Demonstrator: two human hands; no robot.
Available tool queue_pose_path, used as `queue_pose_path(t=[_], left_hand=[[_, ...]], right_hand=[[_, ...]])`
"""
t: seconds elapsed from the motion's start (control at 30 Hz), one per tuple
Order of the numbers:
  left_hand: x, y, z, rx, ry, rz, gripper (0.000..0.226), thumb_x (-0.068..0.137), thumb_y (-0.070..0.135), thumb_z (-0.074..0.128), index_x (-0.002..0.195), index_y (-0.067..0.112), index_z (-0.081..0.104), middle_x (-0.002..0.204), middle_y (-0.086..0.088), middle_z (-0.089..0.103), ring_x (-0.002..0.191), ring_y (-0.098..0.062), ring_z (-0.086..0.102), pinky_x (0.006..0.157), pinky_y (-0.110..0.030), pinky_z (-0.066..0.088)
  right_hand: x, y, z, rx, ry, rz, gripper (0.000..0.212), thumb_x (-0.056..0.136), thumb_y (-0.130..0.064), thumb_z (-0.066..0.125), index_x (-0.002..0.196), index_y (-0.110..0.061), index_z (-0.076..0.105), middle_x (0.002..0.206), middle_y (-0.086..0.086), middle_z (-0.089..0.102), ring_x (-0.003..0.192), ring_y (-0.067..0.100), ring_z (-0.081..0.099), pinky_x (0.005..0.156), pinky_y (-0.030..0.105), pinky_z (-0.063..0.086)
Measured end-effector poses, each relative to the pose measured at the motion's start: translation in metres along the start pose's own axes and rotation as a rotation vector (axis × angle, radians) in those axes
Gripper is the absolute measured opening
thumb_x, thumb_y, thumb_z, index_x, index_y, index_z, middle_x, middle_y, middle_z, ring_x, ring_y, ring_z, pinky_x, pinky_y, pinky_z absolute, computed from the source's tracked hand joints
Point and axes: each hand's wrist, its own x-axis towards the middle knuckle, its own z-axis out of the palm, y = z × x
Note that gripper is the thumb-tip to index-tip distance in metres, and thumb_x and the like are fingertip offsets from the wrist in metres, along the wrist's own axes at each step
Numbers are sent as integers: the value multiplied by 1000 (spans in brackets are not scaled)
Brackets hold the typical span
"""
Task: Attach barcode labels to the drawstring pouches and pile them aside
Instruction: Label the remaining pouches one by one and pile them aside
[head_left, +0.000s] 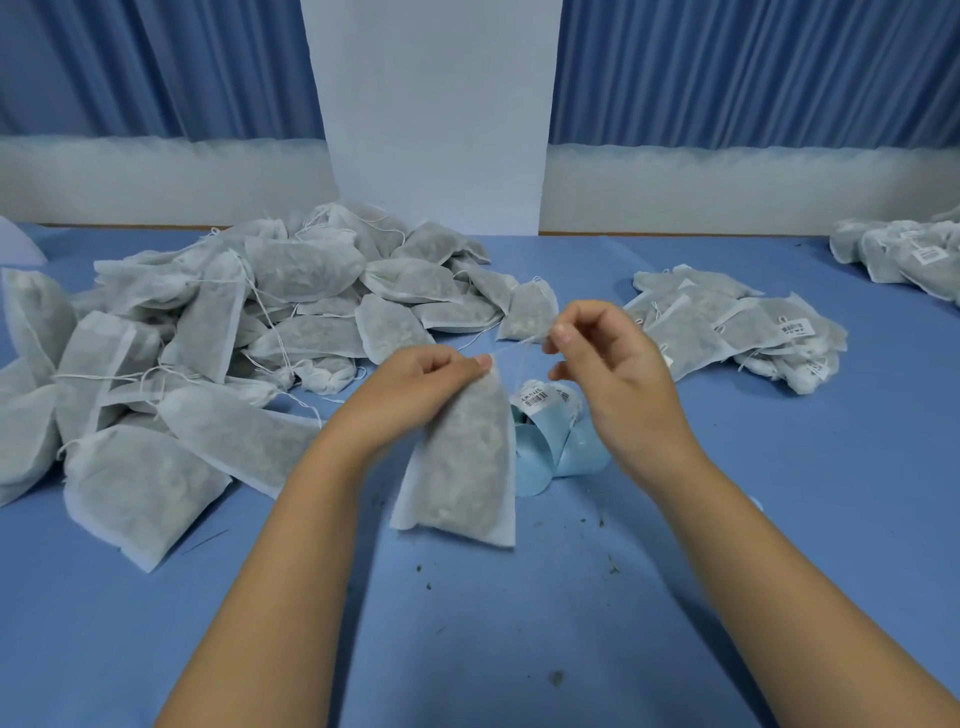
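Note:
My left hand (426, 379) grips the gathered top of a filled white drawstring pouch (462, 467), which hangs down with its bottom edge on the blue table. My right hand (602, 353) pinches the pouch's thin white drawstring (522, 345) just to the right of the neck and holds it taut. Behind the pouch lies a curled light-blue label strip (566, 447) with barcode labels (532, 397) on it. A large heap of unlabelled pouches (234, 322) covers the left of the table. To the right lies a smaller pile of labelled pouches (737, 327).
Another pile of labelled pouches (904, 254) sits at the far right edge. A white pillar (436, 114) and blue curtains stand behind the table. Small dark crumbs (556, 675) are scattered on the blue table cover (467, 623) in front of me.

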Motion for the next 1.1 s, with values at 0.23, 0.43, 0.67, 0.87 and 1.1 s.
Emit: queue_pose_path(t=[0.23, 0.43, 0.67, 0.87, 1.1], left_hand=[[3, 7, -2, -558, 99, -53, 21, 94, 29, 66, 80, 13, 71, 70, 0, 70, 61, -10, 65, 57, -21, 55], [10, 1, 8, -437, 309, -46, 29, 89, 34, 72, 69, 17, 61, 52, 12, 57, 46, -3, 50, 44, -14, 40], [8, 1, 16, -260, 322, -5, 48, 75, 64, 72, 70, 19, 55, 57, 16, 53, 53, 0, 51, 56, -19, 43], [1, 0, 6, -351, -123, -66, 35, 63, 47, 81, 83, 18, 79, 92, -4, 78, 86, -15, 74, 70, -25, 59], [15, -16, -16, -470, 39, -302, 20, 83, 32, 77, 93, 15, 74, 84, -1, 77, 71, -13, 73, 62, -24, 55]], right_hand=[[-16, 12, 18, -235, -335, -10, 10, 98, -16, 58, 91, -24, 59, 107, -24, 56, 121, -7, 45, 83, 13, 40], [-16, 13, 18, -199, -360, 30, 8, 99, -18, 55, 92, -22, 56, 79, -21, 53, 66, 2, 45, 66, 17, 35], [-15, 17, 18, -263, -242, -23, 12, 96, -11, 59, 90, -22, 59, 92, -18, 59, 88, 7, 53, 81, 28, 40], [-7, 15, 9, -231, -215, 23, 14, 94, -11, 63, 93, -24, 68, 112, -3, 64, 108, 8, 59, 92, 27, 47], [4, 24, -16, -605, -69, 154, 16, 85, -25, 72, 89, -38, 62, 101, -8, 60, 76, 1, 54, 71, 8, 38]])
